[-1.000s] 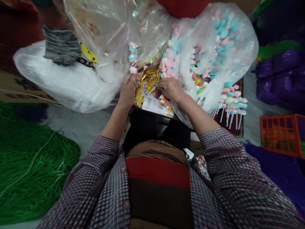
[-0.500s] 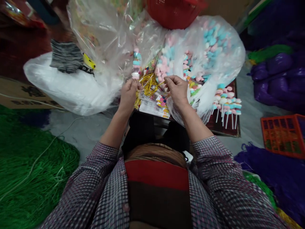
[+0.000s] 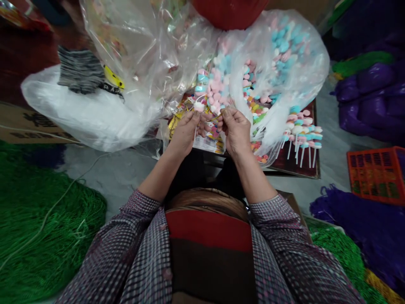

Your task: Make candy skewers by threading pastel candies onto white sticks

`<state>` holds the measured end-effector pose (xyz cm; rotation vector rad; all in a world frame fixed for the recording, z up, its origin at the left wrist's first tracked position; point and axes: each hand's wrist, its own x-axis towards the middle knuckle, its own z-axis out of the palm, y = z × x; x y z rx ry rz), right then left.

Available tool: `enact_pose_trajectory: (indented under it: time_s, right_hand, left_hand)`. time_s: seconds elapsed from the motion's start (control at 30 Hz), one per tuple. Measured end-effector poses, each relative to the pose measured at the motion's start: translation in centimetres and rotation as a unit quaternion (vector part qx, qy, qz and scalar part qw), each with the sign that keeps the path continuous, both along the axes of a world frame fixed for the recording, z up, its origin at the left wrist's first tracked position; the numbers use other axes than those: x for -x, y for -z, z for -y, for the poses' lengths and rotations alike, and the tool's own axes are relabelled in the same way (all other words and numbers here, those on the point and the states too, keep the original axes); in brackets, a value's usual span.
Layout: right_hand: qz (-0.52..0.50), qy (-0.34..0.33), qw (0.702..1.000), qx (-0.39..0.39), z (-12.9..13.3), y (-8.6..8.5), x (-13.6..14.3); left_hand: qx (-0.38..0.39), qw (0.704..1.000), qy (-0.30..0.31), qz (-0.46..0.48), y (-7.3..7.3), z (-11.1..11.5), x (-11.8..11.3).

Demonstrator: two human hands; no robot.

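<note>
My left hand (image 3: 186,131) pinches the lower end of a wrapped candy stick (image 3: 201,84), which stands upright with pink, blue and white pieces in clear film. Its white stick shows below the fingers. Close on the right, my right hand (image 3: 236,128) holds a thin gold tie (image 3: 216,118) between thumb and fingers, near the base of the wrapper. Beneath the hands lie printed clear wrappers (image 3: 209,144), and more gold ties (image 3: 177,120) lie beside my left hand, partly hidden by it.
Clear bags of pink and blue candies (image 3: 284,55) fill the table's back right. Finished-looking candy sticks (image 3: 302,131) lie at its right edge. A white bag (image 3: 85,118) with a grey knitted glove (image 3: 80,69) is left; a red basket (image 3: 230,12) stands behind. An orange crate (image 3: 375,175) sits right.
My left hand has moved right with the candy stick, close to my right hand. My right hand has come slightly lower with the gold tie. The view has shifted slightly.
</note>
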<state>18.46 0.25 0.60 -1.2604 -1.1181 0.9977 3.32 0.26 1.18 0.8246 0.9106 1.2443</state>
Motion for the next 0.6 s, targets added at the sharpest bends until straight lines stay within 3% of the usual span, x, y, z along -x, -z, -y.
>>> enact_pose_trajectory:
  time_s: [0.17,0.27,0.37,0.47,0.53,0.6]
  right_hand:
    - [0.038,0.006,0.999,-0.022,1.1,-0.5,0.1]
    - [0.15,-0.005,0.986,-0.07,1.9,-1.0,-0.3]
    - [0.34,-0.032,0.929,-0.142,2.8,-1.7,-0.7]
    - [0.474,-0.045,0.866,-0.154,3.7,-2.0,-0.7]
    - [0.477,-0.032,0.868,-0.138,4.1,-1.8,-0.8]
    - [0.41,-0.012,0.904,-0.121,4.5,-1.8,-1.1]
  left_hand:
    - [-0.011,0.999,0.004,-0.032,-0.5,0.2,-0.2]
    - [-0.005,0.999,-0.004,-0.039,-0.6,0.3,-0.3]
    - [-0.005,0.998,-0.006,-0.054,-0.7,0.5,-0.7]
    - [-0.011,0.998,0.003,-0.063,-0.9,0.8,-1.2]
    - [-0.012,0.998,0.006,-0.062,-0.9,1.0,-1.5]
    - [-0.014,0.998,0.006,-0.055,-0.8,1.1,-1.6]
